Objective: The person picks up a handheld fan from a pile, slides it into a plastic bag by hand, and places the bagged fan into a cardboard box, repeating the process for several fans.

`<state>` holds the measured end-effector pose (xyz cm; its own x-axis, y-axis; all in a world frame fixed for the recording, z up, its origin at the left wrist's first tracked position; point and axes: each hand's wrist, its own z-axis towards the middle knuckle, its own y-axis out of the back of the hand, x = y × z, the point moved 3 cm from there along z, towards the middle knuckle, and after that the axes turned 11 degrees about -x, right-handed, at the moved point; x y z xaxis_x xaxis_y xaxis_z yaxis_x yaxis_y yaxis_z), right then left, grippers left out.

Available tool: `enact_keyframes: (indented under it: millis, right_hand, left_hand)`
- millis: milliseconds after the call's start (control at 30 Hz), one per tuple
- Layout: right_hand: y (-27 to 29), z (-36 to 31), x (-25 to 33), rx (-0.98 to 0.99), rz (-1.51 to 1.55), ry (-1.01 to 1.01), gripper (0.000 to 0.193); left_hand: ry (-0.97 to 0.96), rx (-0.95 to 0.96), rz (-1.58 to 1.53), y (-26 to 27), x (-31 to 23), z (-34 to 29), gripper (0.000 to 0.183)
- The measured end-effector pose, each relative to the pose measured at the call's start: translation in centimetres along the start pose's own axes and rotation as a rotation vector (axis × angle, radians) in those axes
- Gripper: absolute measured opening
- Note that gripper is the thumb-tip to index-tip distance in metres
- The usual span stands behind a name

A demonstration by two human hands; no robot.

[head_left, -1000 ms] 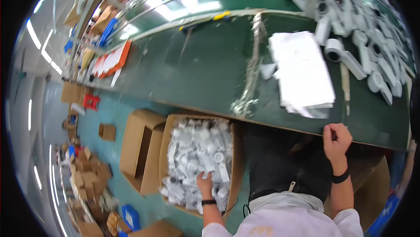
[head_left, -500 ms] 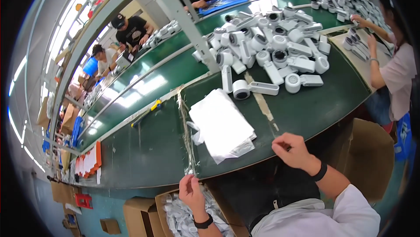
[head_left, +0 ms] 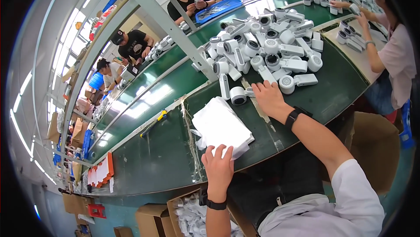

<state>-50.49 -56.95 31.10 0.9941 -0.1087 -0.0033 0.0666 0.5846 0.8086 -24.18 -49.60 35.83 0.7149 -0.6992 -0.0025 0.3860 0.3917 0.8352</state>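
A stack of white plastic bags (head_left: 223,121) lies flat on the green table in front of me. My left hand (head_left: 218,167) touches its near edge, fingers apart and slightly bent on the top sheets. Farther up, my right hand (head_left: 267,99) reaches over the table, its fingers closed over the handle of a white handheld fan (head_left: 238,95). That fan lies on its side, its round head left of my fingers and its handle mostly hidden under them. Just right of this hand lies another white fan (head_left: 287,84). Behind them rises a large heap of similar fans (head_left: 271,44).
A yellow-black tool (head_left: 154,123) lies left of the bags. Orange-and-white packets (head_left: 100,170) stand at the table's left end. A metal post (head_left: 175,31) rises behind. Below the edge sits a carton (head_left: 175,206) of wrapped parts. A co-worker (head_left: 389,53) handles fans at right.
Both hands have moved forward from the table's near edge. My left hand has come onto the plastic bags; my right has reached the nearest fan and closed over its handle.
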Motion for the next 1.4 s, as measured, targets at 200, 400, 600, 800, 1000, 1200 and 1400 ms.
enact_keyframes:
  millis: [200, 400, 600, 800, 1000, 1200, 1400]
  right_hand:
    - [-0.2, 0.1, -0.2, 0.18, 0.247, -0.192, 0.024]
    - [6.2, -3.6, -1.2, 0.045, 1.256, -0.755, 0.031]
    - [8.8, -11.1, 2.8, 0.29, 1.923, -0.996, 0.041]
    - [10.1, -10.2, 6.4, 0.248, 1.665, -0.899, 0.046]
    - [9.0, -9.9, 7.0, 0.248, 1.642, -0.97, 0.037]
    - [8.1, -10.6, 6.2, 0.204, 1.672, -1.074, 0.032]
    - [8.4, -11.0, 6.0, 0.162, 1.688, -1.08, 0.031]
  left_hand:
    - [0.12, -0.198, -0.258, -0.3, 1.1, -0.6, 0.013]
    - [0.676, -0.321, -0.819, -1.2, 0.0, -1.8, 0.007]
    - [1.087, -0.373, -1.345, -3.6, -3.4, -2.2, 0.009]
    - [1.063, -0.304, -1.463, -4.3, -4.6, -2.1, 0.015]
    - [1.096, -0.202, -1.718, -5.4, -3.2, -3.2, 0.011]
    - [1.311, -0.409, -2.023, -4.2, -2.3, -2.8, 0.007]
    - [1.374, -0.452, -1.799, -3.8, -2.7, -2.3, 0.007]
